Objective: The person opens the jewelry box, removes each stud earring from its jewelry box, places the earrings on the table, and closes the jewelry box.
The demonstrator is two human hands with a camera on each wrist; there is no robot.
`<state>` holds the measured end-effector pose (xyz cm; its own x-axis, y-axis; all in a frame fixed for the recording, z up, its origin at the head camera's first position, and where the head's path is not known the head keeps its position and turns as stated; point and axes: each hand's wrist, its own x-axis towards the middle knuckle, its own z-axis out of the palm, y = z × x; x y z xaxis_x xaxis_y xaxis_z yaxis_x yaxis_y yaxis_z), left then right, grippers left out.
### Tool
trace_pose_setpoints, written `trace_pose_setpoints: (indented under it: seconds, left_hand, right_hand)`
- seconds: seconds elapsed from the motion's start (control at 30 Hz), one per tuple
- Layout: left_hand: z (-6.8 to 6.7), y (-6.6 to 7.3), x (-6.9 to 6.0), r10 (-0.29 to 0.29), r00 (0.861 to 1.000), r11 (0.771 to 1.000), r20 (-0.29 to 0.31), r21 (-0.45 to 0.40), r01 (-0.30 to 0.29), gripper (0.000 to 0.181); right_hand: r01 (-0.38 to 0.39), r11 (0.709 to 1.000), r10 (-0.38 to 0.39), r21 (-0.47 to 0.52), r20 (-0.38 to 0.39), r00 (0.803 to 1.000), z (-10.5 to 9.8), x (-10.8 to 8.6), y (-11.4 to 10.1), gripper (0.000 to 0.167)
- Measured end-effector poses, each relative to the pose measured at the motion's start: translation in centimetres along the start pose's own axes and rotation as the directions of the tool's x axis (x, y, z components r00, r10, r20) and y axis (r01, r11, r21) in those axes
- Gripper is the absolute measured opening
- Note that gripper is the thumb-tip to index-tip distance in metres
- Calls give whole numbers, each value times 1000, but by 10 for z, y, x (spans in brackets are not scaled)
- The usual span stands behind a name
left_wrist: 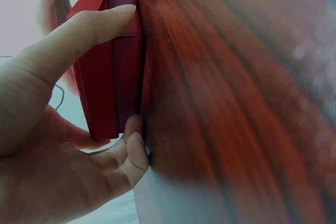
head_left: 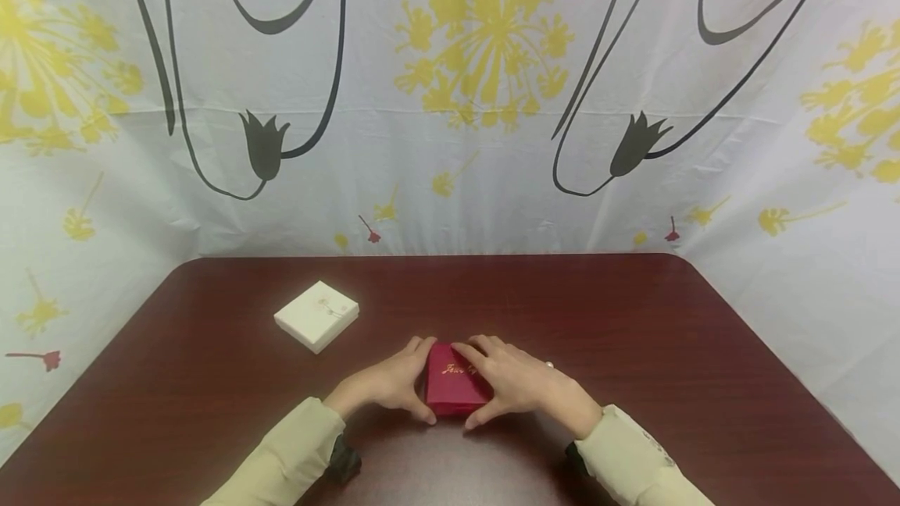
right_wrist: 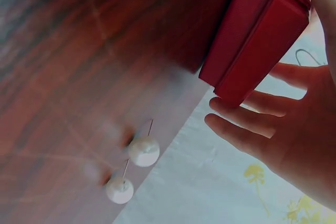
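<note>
A small red jewelry box [head_left: 453,381] with gold lettering on its lid rests on the dark table, its lid down. My left hand [head_left: 394,379] grips its left side. In the left wrist view the left thumb [left_wrist: 79,32] presses the front side while the fingers reach the back corner. On the box's right side my right hand [head_left: 516,381] holds it, one finger lying over the lid and the thumb near the front. Two white pearl earrings [right_wrist: 144,151] with thin pins lie on the table in the right wrist view, beyond the right fingertips.
A white square box [head_left: 316,316] with a small flower print lies at the back left of the table. The dark red wooden tabletop [head_left: 598,303] ends at a patterned white curtain [head_left: 492,186]. A dark object [head_left: 344,461] shows under the left sleeve.
</note>
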<state>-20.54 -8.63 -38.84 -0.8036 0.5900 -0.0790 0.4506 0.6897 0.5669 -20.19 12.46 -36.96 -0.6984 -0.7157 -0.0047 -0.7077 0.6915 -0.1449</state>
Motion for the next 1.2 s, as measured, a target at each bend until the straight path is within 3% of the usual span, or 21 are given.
trace_pose_setpoints:
  seconds: [0.17,0.33,0.77,1.2]
  left_hand:
    - [0,2,-1,-32,999,999,9,-24,32,107]
    - [1,3,-2,-41,999,998,12,-46,42,110]
    - [1,0,3,65,997,998,-34,-15,-66,96]
    - [-8,-8,18,59,989,997,-139,-47,-66,89]
  right_hand:
    - [-54,997,52,50,35,998,-3,-4,3,102]
    - [-58,995,55,81,46,997,-2,-6,5,101]
    - [-25,995,24,100,9,1000,-1,-4,6,90]
    - [-49,988,52,149,-19,998,-7,13,20,87]
